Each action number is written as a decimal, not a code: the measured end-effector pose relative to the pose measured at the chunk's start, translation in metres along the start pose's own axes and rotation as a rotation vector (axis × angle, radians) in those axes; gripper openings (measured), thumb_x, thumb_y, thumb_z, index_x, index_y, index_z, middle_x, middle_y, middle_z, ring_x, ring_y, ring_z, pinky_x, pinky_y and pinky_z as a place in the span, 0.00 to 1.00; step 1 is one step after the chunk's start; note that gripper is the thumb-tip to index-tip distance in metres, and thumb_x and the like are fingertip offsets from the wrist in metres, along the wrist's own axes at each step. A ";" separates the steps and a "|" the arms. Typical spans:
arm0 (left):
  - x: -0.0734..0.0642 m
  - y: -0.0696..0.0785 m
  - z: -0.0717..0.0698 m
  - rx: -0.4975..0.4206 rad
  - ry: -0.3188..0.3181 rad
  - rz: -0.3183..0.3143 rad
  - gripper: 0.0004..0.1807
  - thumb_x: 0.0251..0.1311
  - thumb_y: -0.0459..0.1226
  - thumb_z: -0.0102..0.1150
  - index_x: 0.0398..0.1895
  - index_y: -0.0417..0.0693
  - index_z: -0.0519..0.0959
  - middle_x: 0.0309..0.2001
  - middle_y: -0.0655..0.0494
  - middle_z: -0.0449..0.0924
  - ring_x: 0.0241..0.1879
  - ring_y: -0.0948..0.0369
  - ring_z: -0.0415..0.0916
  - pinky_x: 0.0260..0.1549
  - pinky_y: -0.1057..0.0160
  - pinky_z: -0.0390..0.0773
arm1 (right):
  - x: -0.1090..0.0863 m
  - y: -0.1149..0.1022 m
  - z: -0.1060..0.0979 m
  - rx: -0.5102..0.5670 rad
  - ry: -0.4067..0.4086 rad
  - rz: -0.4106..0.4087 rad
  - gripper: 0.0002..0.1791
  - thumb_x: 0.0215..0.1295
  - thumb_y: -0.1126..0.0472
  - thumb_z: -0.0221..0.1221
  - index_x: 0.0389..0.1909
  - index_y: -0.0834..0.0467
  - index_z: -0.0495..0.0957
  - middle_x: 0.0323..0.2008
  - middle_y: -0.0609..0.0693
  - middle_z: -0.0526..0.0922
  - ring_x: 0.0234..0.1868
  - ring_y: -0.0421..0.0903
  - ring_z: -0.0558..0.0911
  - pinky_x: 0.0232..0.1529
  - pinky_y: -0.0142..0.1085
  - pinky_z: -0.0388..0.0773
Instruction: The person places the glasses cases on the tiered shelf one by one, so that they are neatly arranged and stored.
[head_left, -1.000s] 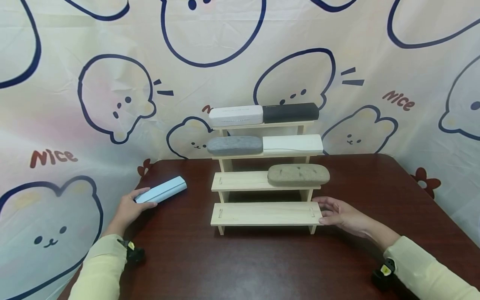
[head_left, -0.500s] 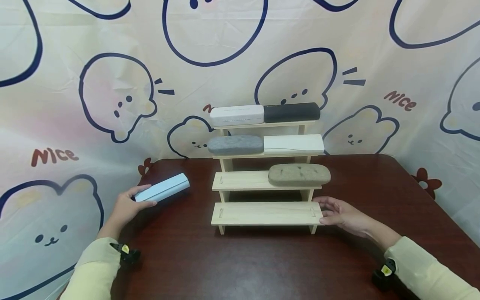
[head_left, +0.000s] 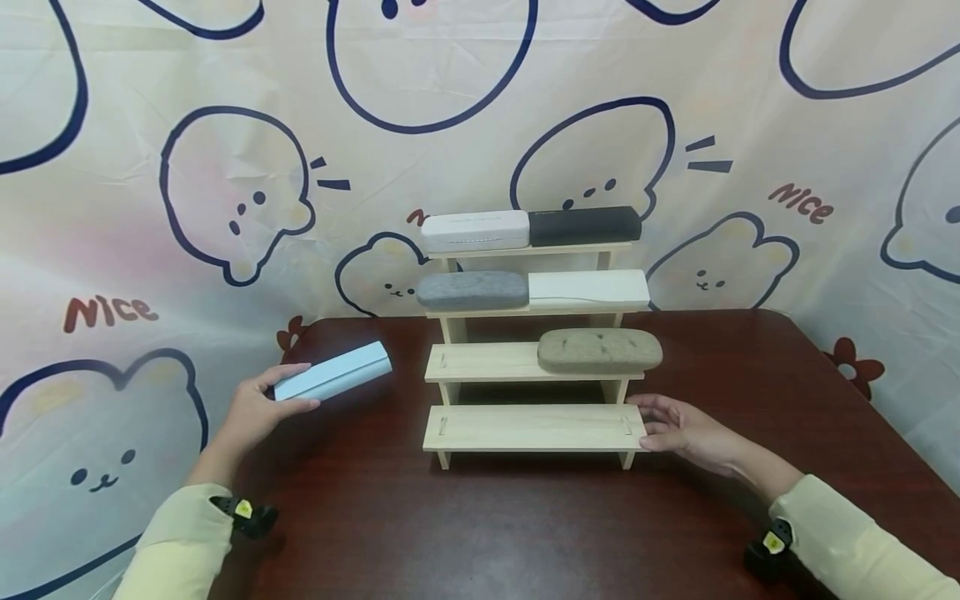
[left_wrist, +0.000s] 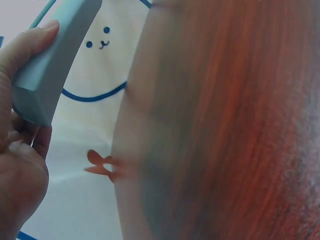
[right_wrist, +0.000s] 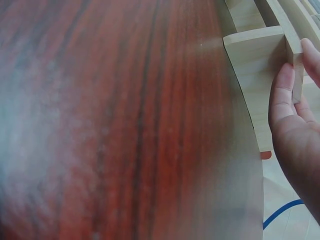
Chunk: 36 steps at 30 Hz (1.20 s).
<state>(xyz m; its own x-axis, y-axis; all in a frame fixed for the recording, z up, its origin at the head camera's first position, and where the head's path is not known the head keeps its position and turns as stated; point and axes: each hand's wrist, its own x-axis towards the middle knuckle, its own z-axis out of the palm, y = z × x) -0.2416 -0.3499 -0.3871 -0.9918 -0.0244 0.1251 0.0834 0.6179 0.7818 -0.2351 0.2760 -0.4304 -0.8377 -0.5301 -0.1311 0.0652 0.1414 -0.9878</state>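
A light blue, angular glasses case (head_left: 333, 373) is in my left hand (head_left: 253, 410), thumb along its near side and fingers on the far side. In the head view it points right, tilted, left of the rack. The left wrist view shows the thumb pressed on the case (left_wrist: 57, 62), the other fingers partly hidden behind it. My right hand (head_left: 678, 433) holds the right end of the lowest board of a pale wooden four-step rack (head_left: 525, 429). Up close in the right wrist view, thumb and fingers pinch the board's end (right_wrist: 295, 50).
On the top step sit a white case (head_left: 475, 232) and a black case (head_left: 585, 226). Below them are a grey case (head_left: 472, 290) and an off-white case (head_left: 588, 288). An olive case (head_left: 600, 350) lies right on the third step. A patterned curtain (head_left: 420, 75) hangs behind the dark table (head_left: 480, 533).
My left hand has carried the light blue case a little right and up towards the rack. My right hand stays at the lowest board's end; the rack has not moved.
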 end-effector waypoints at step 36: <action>0.003 0.064 0.009 -0.033 -0.084 0.175 0.36 0.50 0.47 0.74 0.65 0.52 0.74 0.65 0.48 0.67 0.56 0.46 0.63 0.46 0.47 0.75 | -0.001 0.000 0.000 -0.003 -0.002 -0.004 0.41 0.62 0.67 0.62 0.69 0.72 0.48 0.60 0.63 0.68 0.55 0.52 0.74 0.53 0.39 0.76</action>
<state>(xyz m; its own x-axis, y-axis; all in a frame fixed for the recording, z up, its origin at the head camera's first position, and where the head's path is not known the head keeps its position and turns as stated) -0.2397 -0.3033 -0.3425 -0.9663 0.1478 0.2110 0.2574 0.5808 0.7723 -0.2348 0.2766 -0.4302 -0.8366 -0.5328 -0.1273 0.0604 0.1413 -0.9881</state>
